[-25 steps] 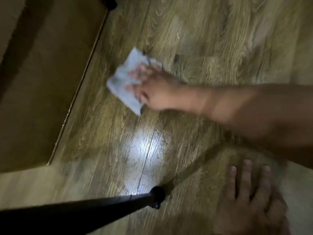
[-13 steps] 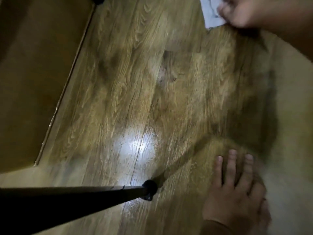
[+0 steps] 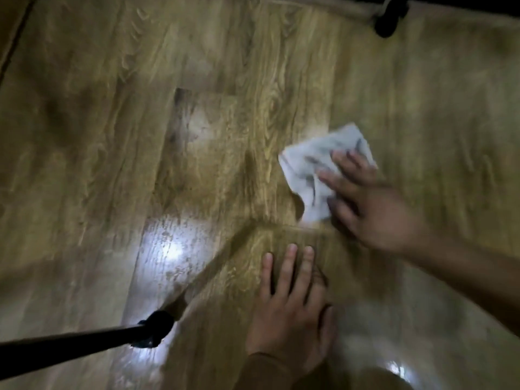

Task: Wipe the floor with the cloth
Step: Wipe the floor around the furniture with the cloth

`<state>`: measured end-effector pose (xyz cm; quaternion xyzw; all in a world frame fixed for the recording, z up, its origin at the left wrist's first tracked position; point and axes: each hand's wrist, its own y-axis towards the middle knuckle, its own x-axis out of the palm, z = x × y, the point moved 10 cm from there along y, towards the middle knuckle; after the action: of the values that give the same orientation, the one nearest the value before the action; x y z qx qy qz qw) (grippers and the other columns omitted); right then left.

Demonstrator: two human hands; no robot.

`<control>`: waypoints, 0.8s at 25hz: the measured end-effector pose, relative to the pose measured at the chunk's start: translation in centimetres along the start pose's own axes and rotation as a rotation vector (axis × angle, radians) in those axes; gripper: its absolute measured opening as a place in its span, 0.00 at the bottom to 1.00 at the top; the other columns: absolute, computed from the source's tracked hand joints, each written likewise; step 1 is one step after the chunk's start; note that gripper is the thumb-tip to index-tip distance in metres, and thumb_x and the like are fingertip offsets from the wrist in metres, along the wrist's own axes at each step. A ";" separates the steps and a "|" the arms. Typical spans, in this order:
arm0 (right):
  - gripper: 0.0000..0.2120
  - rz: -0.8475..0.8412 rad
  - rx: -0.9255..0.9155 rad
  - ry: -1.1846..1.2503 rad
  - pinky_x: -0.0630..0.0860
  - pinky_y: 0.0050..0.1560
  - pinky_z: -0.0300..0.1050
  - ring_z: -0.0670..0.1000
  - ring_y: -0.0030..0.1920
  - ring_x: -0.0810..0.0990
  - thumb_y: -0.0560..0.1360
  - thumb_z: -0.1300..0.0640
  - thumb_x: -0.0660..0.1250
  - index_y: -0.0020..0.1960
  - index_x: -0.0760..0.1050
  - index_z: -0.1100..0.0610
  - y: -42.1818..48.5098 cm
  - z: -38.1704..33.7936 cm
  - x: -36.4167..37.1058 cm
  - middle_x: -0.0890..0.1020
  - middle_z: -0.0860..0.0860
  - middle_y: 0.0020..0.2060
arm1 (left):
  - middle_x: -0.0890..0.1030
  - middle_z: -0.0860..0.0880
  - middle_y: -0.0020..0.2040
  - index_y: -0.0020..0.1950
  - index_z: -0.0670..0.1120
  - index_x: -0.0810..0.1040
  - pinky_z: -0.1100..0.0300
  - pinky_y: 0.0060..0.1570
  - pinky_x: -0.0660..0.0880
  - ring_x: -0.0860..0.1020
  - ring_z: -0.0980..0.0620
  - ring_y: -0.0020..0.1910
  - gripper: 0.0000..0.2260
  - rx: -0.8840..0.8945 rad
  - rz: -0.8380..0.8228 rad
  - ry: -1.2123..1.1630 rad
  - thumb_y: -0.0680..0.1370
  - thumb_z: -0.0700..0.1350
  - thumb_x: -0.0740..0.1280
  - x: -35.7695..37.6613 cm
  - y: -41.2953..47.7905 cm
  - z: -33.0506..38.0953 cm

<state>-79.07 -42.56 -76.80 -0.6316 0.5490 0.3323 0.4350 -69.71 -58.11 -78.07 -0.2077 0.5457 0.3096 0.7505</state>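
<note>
Loosely crumpled white cloth (image 3: 306, 170), grey-smudged, right hand (image 3: 374, 209) spread on it, left hand (image 3: 289, 313) flat on floor (image 3: 197, 136)

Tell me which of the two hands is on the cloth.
The right hand, farther from the camera, presses the white cloth; the left hand lies flat on the bare floor.

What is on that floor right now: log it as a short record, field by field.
cloth: white, crumpled, lying on the floor
right hand: fingers spread, pressing on the cloth
left hand: flat on the floor, palm down, apart from the cloth
floor: wood-grain planks, with a bright glare patch left of the left hand
other: black pole with a round end at lower left; black foot at top right
</note>
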 end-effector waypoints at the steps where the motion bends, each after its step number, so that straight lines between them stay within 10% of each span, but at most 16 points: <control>1: 0.24 0.040 0.071 -0.083 0.53 0.76 0.58 0.62 0.77 0.53 0.80 0.54 0.61 0.75 0.64 0.53 3.1 2.8 -1.9 0.60 0.59 0.76 | 0.70 0.44 0.76 0.66 0.44 0.75 0.35 0.72 0.59 0.63 0.39 0.77 0.25 -0.007 -0.014 -0.003 0.74 0.57 0.65 0.3 0.1 -0.1; 6: 0.26 0.043 0.437 -0.155 0.59 0.72 0.55 0.64 0.75 0.56 0.80 0.47 0.50 0.77 0.58 0.51 14.6 10.8 -7.3 0.58 0.59 0.76 | 0.69 0.44 0.76 0.67 0.43 0.75 0.38 0.75 0.55 0.62 0.42 0.77 0.27 -0.046 -0.044 -0.029 0.74 0.57 0.66 -0.5 0.9 -0.6; 14: 0.23 -0.066 0.370 0.121 0.63 0.70 0.66 0.58 0.79 0.45 0.80 0.45 0.55 0.75 0.63 0.44 -19.7 -2.1 3.9 0.50 0.51 0.79 | 0.68 0.42 0.76 0.67 0.40 0.75 0.36 0.74 0.58 0.63 0.40 0.77 0.27 -0.026 -0.007 -0.001 0.76 0.57 0.63 0.1 0.4 -0.6; 20: 0.24 -0.032 0.651 0.106 0.49 0.69 0.74 0.54 0.78 0.36 0.81 0.44 0.52 0.76 0.52 0.37 -12.3 7.3 1.3 0.41 0.46 0.79 | 0.78 0.43 0.62 0.55 0.45 0.77 0.41 0.62 0.68 0.72 0.39 0.63 0.21 -0.113 -0.046 0.034 0.74 0.60 0.61 -2.3 3.4 -0.4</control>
<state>-66.28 -36.15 -78.63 -0.4847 0.6382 0.0991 0.5899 -72.81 -56.50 -75.91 -0.2672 0.5353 0.3189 0.7351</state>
